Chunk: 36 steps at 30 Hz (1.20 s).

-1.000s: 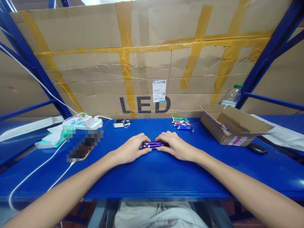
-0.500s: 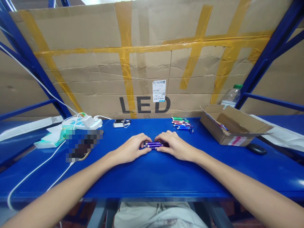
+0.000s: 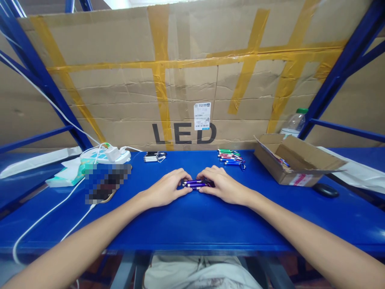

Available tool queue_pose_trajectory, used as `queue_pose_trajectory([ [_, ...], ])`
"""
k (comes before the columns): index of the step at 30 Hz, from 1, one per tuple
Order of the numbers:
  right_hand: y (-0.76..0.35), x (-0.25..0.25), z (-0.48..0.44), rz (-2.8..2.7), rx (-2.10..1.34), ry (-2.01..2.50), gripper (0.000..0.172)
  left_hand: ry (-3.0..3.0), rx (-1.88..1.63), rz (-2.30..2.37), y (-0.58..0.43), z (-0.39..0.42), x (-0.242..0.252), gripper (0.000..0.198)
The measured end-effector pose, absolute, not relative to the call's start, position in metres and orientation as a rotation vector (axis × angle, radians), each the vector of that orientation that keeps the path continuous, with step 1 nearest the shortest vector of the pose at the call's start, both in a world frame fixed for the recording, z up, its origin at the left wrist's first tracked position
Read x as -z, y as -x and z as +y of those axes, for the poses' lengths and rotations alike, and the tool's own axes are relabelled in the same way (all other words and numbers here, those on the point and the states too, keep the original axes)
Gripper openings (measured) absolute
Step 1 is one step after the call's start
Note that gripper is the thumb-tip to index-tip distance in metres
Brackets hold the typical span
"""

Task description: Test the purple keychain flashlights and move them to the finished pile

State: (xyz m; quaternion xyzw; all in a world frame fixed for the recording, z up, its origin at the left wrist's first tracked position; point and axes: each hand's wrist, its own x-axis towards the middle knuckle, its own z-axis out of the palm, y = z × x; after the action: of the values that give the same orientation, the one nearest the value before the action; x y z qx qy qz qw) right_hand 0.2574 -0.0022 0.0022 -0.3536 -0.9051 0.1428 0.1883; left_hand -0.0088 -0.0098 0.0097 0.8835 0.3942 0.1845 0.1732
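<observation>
A small bundle of shiny purple pen-like tubes (image 3: 195,184) with silver ends lies on the blue table in front of me. My left hand (image 3: 171,185) has its thumb and fingers curled around the left end of the bundle. At the other end, my right hand (image 3: 221,184) grips it the same way and hides part of it. Beyond my hands, black and silver tubes (image 3: 154,157) with straps lie in a group on the left. Green, red and blue tubes (image 3: 231,157) are lined up on the right.
An open cardboard box (image 3: 296,160) stands at the right, with a black mouse (image 3: 325,190) beside it. To the left are a phone (image 3: 110,186), a tissue pack (image 3: 64,178), a white power strip (image 3: 116,155) and trailing cables. A large cardboard sheet (image 3: 192,86) closes off the back.
My hands and the purple tubes stay nearly as they were. The whole view has shifted very slightly.
</observation>
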Motion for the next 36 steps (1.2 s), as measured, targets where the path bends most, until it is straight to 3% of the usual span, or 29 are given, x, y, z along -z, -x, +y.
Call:
queue_pose_trajectory([
  [11,-0.2575,-0.0063,-0.0052,-2.547,-0.420,0.938,0.015,-2.543,-0.479,1.149,0.0080,-0.0117,-0.0113,0.025],
  [36,-0.2558,-0.0056,-0.0064,-2.583,-0.425,0.994,0.013,-2.596,-0.492,1.135,0.0089,-0.0108,-0.0090,0.024],
])
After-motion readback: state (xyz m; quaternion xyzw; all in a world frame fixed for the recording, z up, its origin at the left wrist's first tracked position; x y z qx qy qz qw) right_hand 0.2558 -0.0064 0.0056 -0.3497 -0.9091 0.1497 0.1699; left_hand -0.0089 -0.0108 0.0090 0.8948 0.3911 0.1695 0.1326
